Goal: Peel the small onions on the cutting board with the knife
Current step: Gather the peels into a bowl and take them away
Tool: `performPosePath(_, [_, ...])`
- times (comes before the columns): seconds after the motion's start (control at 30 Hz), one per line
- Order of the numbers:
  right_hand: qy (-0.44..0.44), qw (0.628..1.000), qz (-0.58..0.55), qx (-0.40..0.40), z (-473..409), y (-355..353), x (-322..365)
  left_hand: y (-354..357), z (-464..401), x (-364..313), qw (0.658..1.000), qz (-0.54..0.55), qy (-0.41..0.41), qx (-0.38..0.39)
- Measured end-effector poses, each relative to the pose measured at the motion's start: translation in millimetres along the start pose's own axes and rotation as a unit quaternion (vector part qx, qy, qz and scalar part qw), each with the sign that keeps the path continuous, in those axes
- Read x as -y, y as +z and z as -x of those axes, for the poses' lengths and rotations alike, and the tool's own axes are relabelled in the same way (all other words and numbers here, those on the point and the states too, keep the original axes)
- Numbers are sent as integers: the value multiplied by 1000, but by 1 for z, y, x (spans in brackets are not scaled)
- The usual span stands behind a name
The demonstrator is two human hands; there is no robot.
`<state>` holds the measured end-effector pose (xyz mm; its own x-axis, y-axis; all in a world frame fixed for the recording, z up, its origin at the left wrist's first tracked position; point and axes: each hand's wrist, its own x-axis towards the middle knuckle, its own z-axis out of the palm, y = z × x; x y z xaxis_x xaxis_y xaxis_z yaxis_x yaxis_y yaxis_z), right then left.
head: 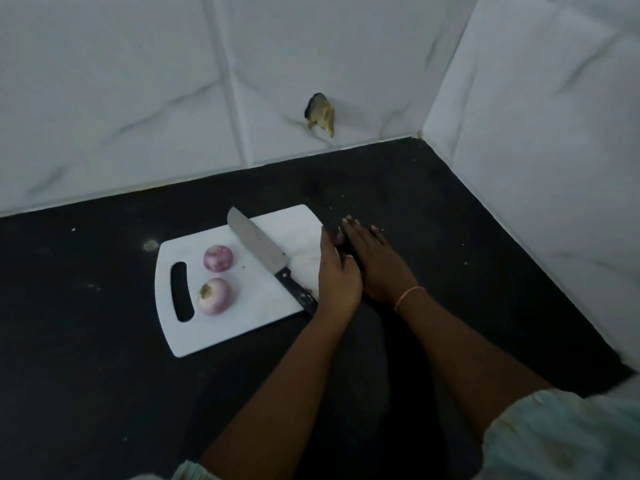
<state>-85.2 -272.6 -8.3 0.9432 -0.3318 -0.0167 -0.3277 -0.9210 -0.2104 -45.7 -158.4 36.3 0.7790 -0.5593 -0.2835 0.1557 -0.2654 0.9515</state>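
Note:
A white cutting board (242,327) lies on the black counter. Two small peeled onions rest on its left part, one farther (218,258) and one nearer (215,296) with a rough cut end. The knife (266,258) lies free and diagonal on the board, blade pointing away, black handle toward me. At the board's right edge, my left hand (337,275) stands on its side with fingers stretched forward. My right hand (372,261) lies beside it on the counter, fingers straight. A small purplish bit (340,238) shows between the two hands; I cannot tell what it is.
White marble-look tiled walls close off the counter (104,375) at the back and right, forming a corner. A dark hole with debris (320,114) marks the back wall. Pale crumbs dot the counter around the board and beyond my hands.

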Motion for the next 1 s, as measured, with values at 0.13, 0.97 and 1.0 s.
performPosePath(0.13, [-50,998,-35,-22,-18,1,-2,-2,-3,-1,1000,-3,-13,11])
performPosePath(0.97, [34,997,-56,-43,20,-2,24,-7,2,-1,999,-30,-21,14])
performPosePath(1.0, [38,994,-63,-76,27,-1,26,-7,2,0,999,-29,-20,17])
